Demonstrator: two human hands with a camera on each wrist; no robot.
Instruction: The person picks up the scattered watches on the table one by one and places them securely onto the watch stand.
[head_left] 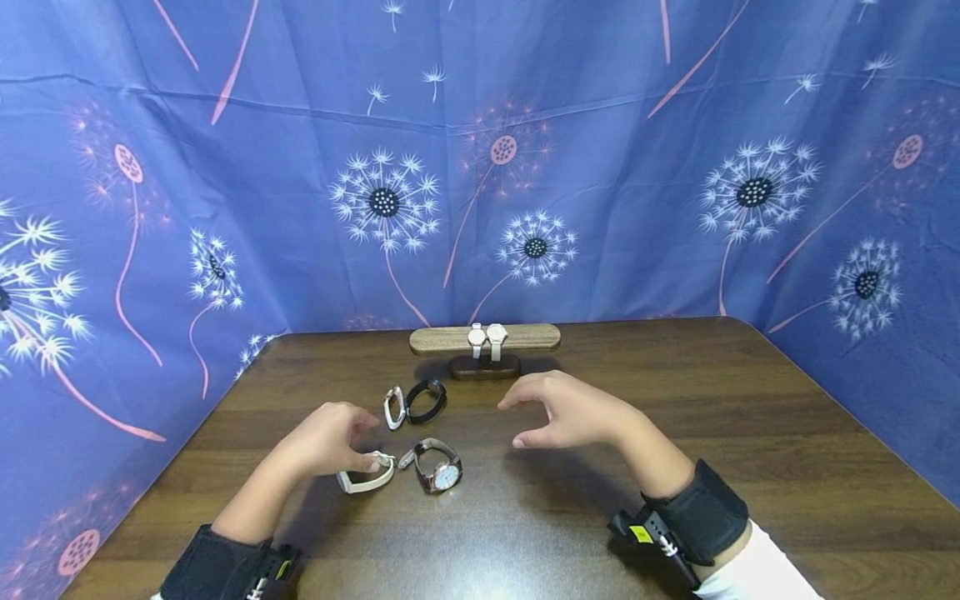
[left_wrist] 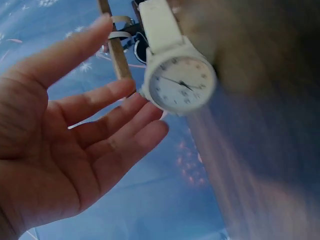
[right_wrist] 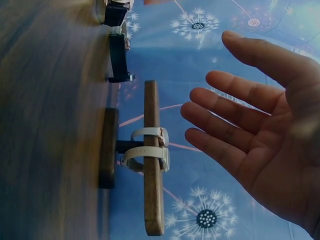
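My left hand [head_left: 330, 442] hovers at the white-strapped watch [head_left: 369, 485] on the left of the table. In the left wrist view its fingers are spread and the palm is bare, with the white watch's round dial [left_wrist: 182, 85] just beyond the fingertips; whether they touch it I cannot tell. Right of that lies a brown-strapped watch [head_left: 447, 477]. Behind, a small white watch [head_left: 401, 402] and a black-strapped watch [head_left: 441, 402] stand side by side. My right hand [head_left: 573, 412] is in the air, fingers apart and holding nothing, in front of the wooden watch stand [head_left: 528, 337].
Two pale watches hang round the stand's bar near its middle, one slim [head_left: 477, 337] and one wider [head_left: 497, 333]. The brown wooden table [head_left: 750, 433] ends at a blue dandelion-print cloth [head_left: 630, 208], which hangs behind it and along both sides.
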